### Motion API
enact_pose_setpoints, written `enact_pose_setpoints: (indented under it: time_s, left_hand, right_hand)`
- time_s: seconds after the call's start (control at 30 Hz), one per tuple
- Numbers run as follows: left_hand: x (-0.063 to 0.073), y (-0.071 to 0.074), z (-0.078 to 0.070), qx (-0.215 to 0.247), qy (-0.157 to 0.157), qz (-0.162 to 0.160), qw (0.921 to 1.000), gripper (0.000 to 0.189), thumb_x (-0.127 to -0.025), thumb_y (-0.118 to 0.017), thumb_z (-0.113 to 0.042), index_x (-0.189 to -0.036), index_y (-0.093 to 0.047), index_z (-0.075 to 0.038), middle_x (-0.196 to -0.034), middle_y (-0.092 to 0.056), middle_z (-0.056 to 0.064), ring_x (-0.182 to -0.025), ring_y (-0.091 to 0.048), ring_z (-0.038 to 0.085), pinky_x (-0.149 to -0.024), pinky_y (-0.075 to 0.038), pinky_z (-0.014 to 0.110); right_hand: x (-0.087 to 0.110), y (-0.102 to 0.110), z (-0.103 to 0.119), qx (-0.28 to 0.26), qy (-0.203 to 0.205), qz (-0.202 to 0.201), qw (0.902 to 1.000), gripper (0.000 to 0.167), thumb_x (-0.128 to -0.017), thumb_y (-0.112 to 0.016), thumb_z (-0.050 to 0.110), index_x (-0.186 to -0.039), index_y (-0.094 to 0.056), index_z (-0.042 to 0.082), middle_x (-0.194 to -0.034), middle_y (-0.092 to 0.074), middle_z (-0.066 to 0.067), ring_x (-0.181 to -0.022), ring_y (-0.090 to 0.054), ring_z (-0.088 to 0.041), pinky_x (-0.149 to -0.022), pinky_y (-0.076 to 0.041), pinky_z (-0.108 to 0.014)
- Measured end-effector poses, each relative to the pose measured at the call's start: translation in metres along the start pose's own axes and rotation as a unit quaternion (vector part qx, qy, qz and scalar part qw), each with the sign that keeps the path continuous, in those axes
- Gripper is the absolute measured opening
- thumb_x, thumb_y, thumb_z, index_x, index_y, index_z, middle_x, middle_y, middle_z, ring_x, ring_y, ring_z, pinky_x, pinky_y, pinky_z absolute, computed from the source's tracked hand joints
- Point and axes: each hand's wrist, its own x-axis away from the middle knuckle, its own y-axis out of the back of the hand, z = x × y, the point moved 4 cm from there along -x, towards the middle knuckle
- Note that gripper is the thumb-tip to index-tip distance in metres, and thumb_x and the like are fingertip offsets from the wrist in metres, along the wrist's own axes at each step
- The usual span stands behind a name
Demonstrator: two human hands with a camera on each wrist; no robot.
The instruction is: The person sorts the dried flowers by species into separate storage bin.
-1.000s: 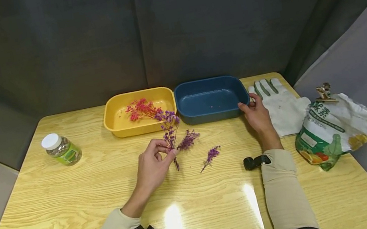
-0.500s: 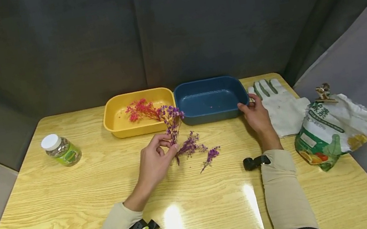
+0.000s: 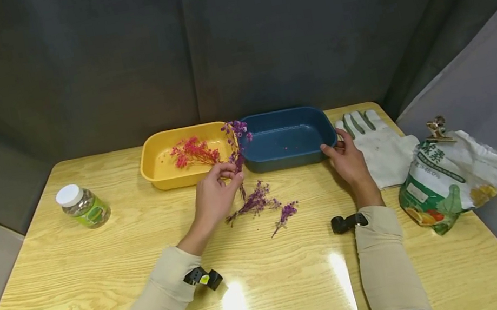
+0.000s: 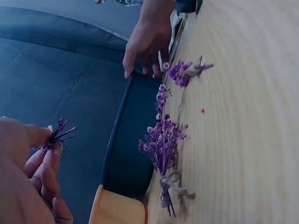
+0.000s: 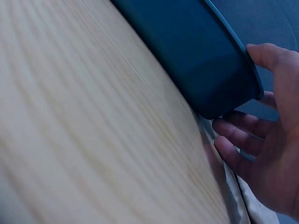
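My left hand (image 3: 213, 196) pinches the stems of a sprig of dried purple flowers (image 3: 237, 130) between thumb and fingertips. The sprig stands upright, its blossoms overlapping the meeting edges of the yellow and blue containers; its cut stem ends (image 4: 60, 136) show in the left wrist view. My right hand (image 3: 350, 165) grips the near right corner of the dark blue container (image 3: 286, 162), thumb on the rim (image 5: 254, 65) and fingers against the outer side. On the table lie a larger purple bunch (image 3: 256, 201), tied with twine, and a smaller one (image 3: 285, 214).
The yellow container (image 3: 184, 180), with pink-red dried flowers (image 3: 194, 152) inside, adjoins the blue one on the left. A white-lidded jar (image 3: 84, 206) stands far left. White gloves (image 3: 381, 152) and a clipped fertilizer-like bag (image 3: 450, 181) are at right.
My left hand has moved away from me and slightly right with the purple sprig, leaving the larger bunch fully in view on the table. The right hand stays at the blue container's corner.
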Motion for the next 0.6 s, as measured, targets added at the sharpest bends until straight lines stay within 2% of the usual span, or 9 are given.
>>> enact_pose_setpoints:
  time_s: [0.17, 0.33, 0.6]
  left_hand:
    - [-0.017, -0.007, -0.001, -0.005, 0.014, 0.001, 0.9999, 0.025, -0.090, -0.066, -0.041, -0.103, -0.067, -0.019, -0.088, -0.069, -0.004, -0.058, -0.048, 0.016, -0.052, -0.037, 0.029]
    - [-0.034, -0.015, 0.001, -0.005, 0.023, -0.016, 0.9996, 0.023, -0.089, -0.069, -0.039, -0.097, -0.067, -0.018, -0.086, -0.069, -0.001, -0.063, -0.055, 0.015, -0.057, -0.041, 0.029]
    - [-0.052, -0.029, 0.007, -0.023, 0.033, -0.026, 0.9988, 0.025, -0.089, -0.068, -0.041, -0.098, -0.069, -0.018, -0.088, -0.069, -0.001, -0.072, -0.060, 0.015, -0.063, -0.043, 0.028]
  right_hand:
    - [-0.001, 0.002, -0.001, 0.000, 0.009, -0.002, 1.0000, 0.082, -0.090, -0.055, 0.059, -0.155, -0.016, 0.030, -0.149, -0.044, -0.015, -0.132, -0.048, -0.032, -0.110, -0.034, -0.051]
    - [0.001, 0.003, 0.000, 0.000, 0.013, -0.001, 0.9999, 0.083, -0.089, -0.057, 0.059, -0.155, -0.017, 0.029, -0.148, -0.044, -0.015, -0.130, -0.049, -0.033, -0.108, -0.036, -0.051]
    - [0.000, 0.000, -0.002, 0.004, 0.010, 0.006, 0.9999, 0.082, -0.089, -0.056, 0.059, -0.155, -0.015, 0.031, -0.148, -0.043, -0.015, -0.131, -0.048, -0.033, -0.109, -0.034, -0.052]
